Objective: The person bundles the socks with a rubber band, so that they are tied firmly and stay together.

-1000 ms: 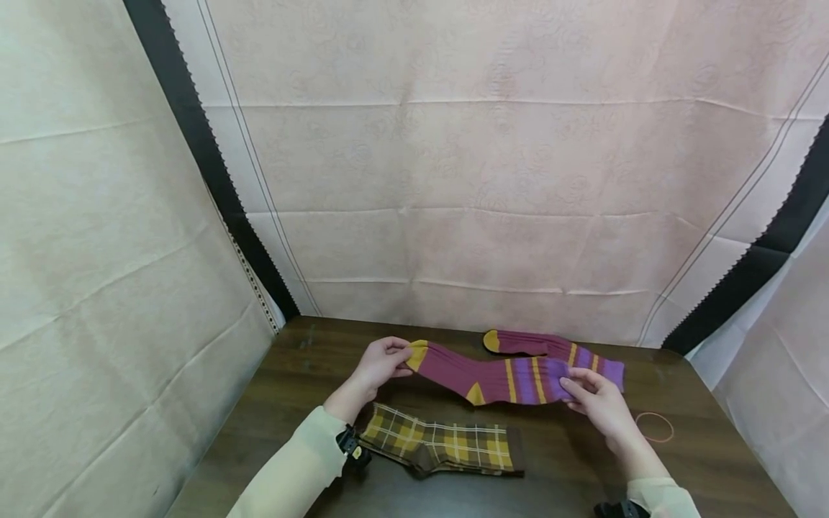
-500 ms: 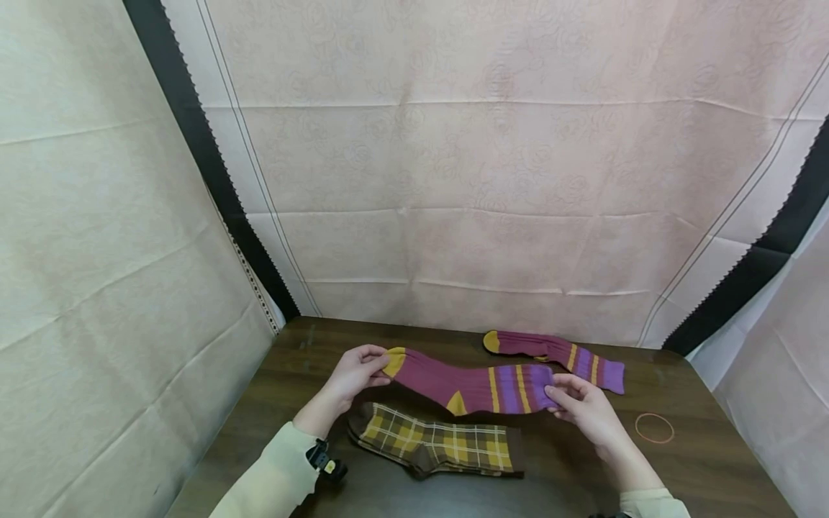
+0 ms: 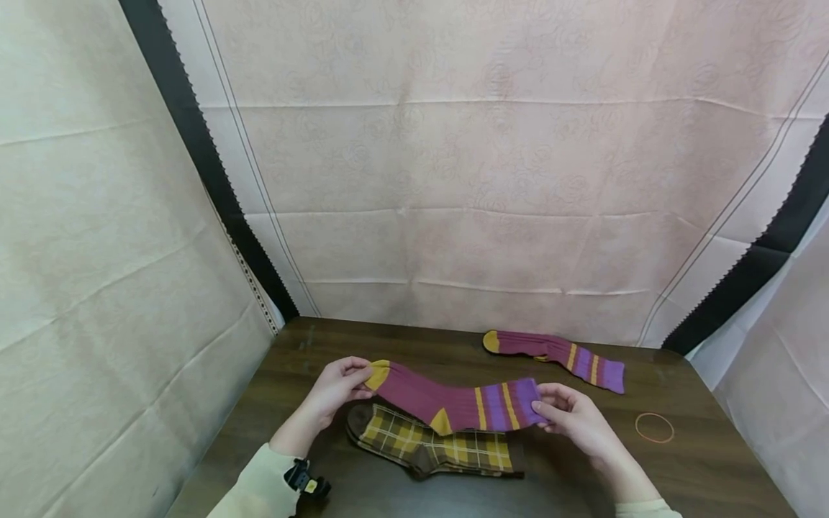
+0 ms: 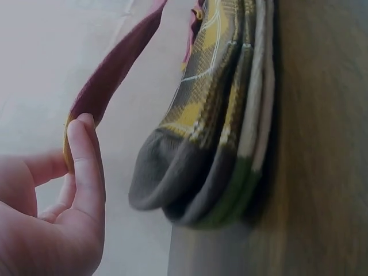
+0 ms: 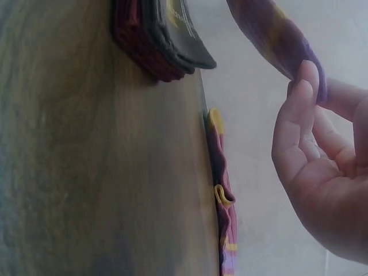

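Note:
A maroon sock [image 3: 414, 388] with purple and yellow stripes is stretched between both hands, raised off the table. My left hand [image 3: 338, 388] pinches its yellow toe between thumb and fingers; my right hand [image 3: 573, 416] pinches the purple cuff. Below it lies a stack of folded socks, a yellow-and-brown plaid sock [image 3: 447, 450] on top, partly covered by the raised sock in the head view. In the left wrist view the plaid sock [image 4: 190, 103] shows several layers, green and pale ones beneath. A matching maroon sock [image 3: 550, 349] lies flat farther back.
A thin tan rubber band [image 3: 655, 427] lies on the dark wooden table [image 3: 706, 460] at the right. Pale cloth [image 3: 453, 180] hangs behind the table's far edge, with more at both sides.
Both hands have carried the maroon sock left and toward the person, from beside the matching sock to over the plaid stack. The matching sock and rubber band have stayed put.

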The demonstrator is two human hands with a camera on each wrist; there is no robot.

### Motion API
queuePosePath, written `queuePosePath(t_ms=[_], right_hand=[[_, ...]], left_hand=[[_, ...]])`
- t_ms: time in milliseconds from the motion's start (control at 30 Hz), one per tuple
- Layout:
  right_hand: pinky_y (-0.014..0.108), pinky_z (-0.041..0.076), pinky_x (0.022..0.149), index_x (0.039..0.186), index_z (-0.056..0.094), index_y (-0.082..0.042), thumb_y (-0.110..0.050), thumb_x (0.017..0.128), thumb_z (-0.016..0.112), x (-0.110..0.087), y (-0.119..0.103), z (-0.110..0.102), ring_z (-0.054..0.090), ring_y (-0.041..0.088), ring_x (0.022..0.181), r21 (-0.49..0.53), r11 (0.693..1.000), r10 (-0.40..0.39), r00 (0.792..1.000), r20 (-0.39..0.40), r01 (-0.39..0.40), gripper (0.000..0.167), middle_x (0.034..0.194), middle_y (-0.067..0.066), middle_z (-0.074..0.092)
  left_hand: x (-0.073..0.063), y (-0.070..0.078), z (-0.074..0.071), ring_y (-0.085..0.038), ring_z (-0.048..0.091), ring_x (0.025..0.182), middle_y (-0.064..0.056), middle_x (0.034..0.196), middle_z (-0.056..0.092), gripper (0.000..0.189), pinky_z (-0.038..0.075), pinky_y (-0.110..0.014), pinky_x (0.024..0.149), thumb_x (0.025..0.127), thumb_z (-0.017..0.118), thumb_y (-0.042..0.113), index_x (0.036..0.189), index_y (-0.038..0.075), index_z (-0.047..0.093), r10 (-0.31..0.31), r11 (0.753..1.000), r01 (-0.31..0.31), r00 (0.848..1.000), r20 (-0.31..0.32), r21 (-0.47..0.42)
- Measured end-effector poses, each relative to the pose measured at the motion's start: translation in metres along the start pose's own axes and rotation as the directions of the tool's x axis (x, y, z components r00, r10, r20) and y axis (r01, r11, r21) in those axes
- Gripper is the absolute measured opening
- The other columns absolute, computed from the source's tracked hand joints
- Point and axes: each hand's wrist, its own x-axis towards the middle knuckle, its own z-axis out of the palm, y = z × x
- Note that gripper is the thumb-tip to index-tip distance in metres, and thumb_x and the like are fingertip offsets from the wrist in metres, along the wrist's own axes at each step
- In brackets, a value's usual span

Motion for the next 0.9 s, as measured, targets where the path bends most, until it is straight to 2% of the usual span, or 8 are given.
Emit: queuePosePath(t_ms=[200,433,733,900], right_hand=[[0.034,0.063,0.076,0.140,0.053,0.013,-0.013,0.103,0.073,-0.005,-0.002,0.003,0.073,0.020,0.083,-0.002,1.000,-0.010,0.997,0.079,0.010,0.049,0.105,0.008,0.072],[0.033,0.062,0.073,0.139,0.053,0.013,-0.013,0.103,0.073,-0.008,0.000,0.006,0.072,0.019,0.081,0.008,1.000,-0.001,0.986,0.166,0.000,0.048,0.102,0.011,0.072],[0.033,0.062,0.072,0.138,0.055,0.011,-0.013,0.104,0.072,-0.011,0.002,0.012,0.073,0.020,0.081,0.011,1.000,0.020,0.970,0.242,-0.024,0.045,0.102,0.011,0.071],[0.034,0.063,0.072,0.136,0.056,0.011,-0.012,0.103,0.072,-0.012,0.006,0.015,0.075,0.024,0.082,0.006,0.999,0.043,0.966,0.253,-0.046,0.043,0.103,0.010,0.071]], left_hand=[[-0.013,0.002,-0.009,-0.021,0.073,0.087,-0.015,0.108,0.071,0.029,0.063,-0.030,0.077,0.108,0.065,0.010,0.127,-0.010,0.059,-0.003,0.999,0.002,1.000,0.026,0.041],[-0.026,0.002,-0.018,-0.021,0.072,0.086,-0.016,0.107,0.069,0.032,0.063,-0.031,0.076,0.107,0.067,0.012,0.128,-0.011,0.057,-0.022,0.998,0.018,0.998,0.060,0.062],[-0.037,0.001,-0.027,-0.020,0.072,0.083,-0.015,0.106,0.068,0.033,0.063,-0.031,0.077,0.107,0.068,0.014,0.127,-0.011,0.059,-0.043,0.997,0.037,0.995,0.086,0.071],[-0.040,-0.003,-0.030,-0.021,0.073,0.082,-0.016,0.105,0.068,0.032,0.064,-0.031,0.077,0.107,0.067,0.014,0.126,-0.010,0.060,-0.071,0.996,0.065,0.992,0.100,0.063]])
